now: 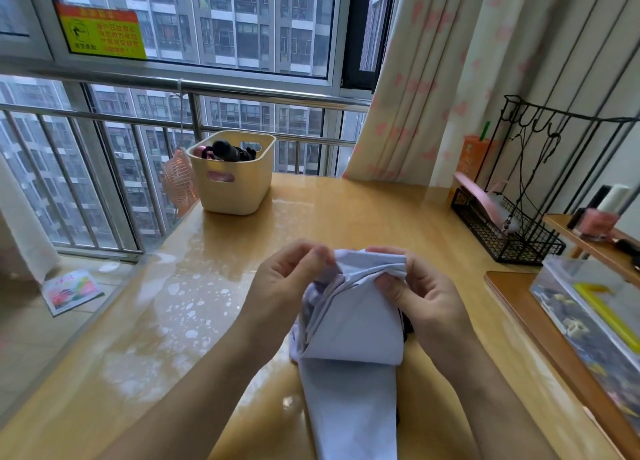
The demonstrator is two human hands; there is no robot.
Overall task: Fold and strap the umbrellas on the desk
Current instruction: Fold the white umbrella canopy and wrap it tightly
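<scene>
A pale lavender umbrella (349,348) lies lengthwise on the glossy wooden desk (214,286), its canopy cloth bunched in folds at the far end. My left hand (284,283) pinches the left corner of that cloth edge between thumb and fingers. My right hand (415,289) pinches the right side of the same edge. The cloth is lifted a little above the desk between both hands. A dark part of the umbrella shows under the cloth at its right side. No strap is visible.
A cream plastic basket (232,179) with dark and pink folded umbrellas stands at the far left desk corner, a small pink fan (178,182) beside it. A black wire rack (509,224) and a clear box (588,307) stand at the right. Window railing runs behind.
</scene>
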